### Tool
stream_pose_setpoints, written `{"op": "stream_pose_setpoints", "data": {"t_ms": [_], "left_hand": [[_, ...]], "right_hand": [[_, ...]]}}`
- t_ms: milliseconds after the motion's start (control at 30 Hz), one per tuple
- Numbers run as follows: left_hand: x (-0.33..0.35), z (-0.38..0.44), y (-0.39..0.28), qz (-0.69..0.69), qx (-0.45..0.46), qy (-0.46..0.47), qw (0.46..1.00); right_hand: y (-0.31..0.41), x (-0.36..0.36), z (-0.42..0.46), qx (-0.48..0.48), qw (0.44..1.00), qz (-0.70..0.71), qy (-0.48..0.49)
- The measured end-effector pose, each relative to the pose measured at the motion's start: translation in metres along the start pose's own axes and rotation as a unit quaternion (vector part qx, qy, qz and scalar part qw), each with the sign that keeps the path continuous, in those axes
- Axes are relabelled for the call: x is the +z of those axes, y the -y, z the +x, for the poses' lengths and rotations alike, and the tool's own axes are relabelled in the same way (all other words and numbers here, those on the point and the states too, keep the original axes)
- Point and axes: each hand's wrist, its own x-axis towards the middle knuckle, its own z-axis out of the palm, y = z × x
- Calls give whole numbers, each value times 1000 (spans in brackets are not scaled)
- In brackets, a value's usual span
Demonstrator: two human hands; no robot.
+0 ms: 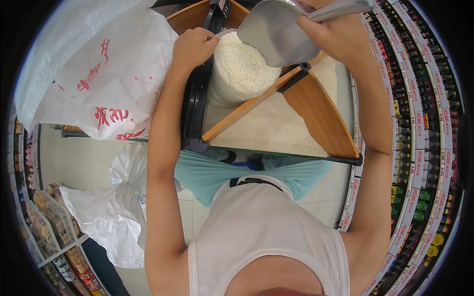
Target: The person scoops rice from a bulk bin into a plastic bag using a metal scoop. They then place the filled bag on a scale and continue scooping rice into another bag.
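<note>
A clear plastic bag (226, 92) full of white rice (242, 63) stands in a compartment of a wooden grain bin. My left hand (195, 46) pinches the bag's rim at its left side. In my right hand (329, 35) is a large metal scoop (277, 31), gripped near its handle and tilted over the bag's mouth. The scoop's lip reaches the far right part of the rice and hides some of the bag's rim. Whether grain remains inside the scoop cannot be told.
A wooden divider (244, 103) separates the bag from loose pale grain (266, 125) in the nearer compartment. White sacks with red writing (92, 81) lie at left, and a tied white sack (122, 196) stands on the floor. Shelves of bottles (401, 111) line the right.
</note>
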Motion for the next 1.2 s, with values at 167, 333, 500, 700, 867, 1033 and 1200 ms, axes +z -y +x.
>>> {"op": "stream_pose_setpoints", "data": {"t_ms": [167, 333, 500, 700, 867, 1033, 1200], "left_hand": [[3, 0, 2, -6, 10, -10, 1000], [-3, 2, -4, -7, -14, 19, 1000], [-2, 1, -3, -28, -21, 16, 999], [-3, 2, -3, -28, -26, 41, 998], [-1, 2, -4, -28, -26, 32, 999], [2, 4, -1, -41, -31, 38, 998], [0, 3, -5, -41, -44, 41, 997]], "right_hand": [[-4, 20, 1, -17, 999, -21, 40], [-26, 52, -2, -10, 997, -62, 41], [-46, 88, -9, -18, 996, -79, 23], [-45, 109, -16, -6, 996, -77, 41], [-46, 112, -17, -3, 996, -79, 35], [-52, 147, -28, 5, 996, -77, 49], [-52, 151, -30, 8, 995, -84, 52]]}}
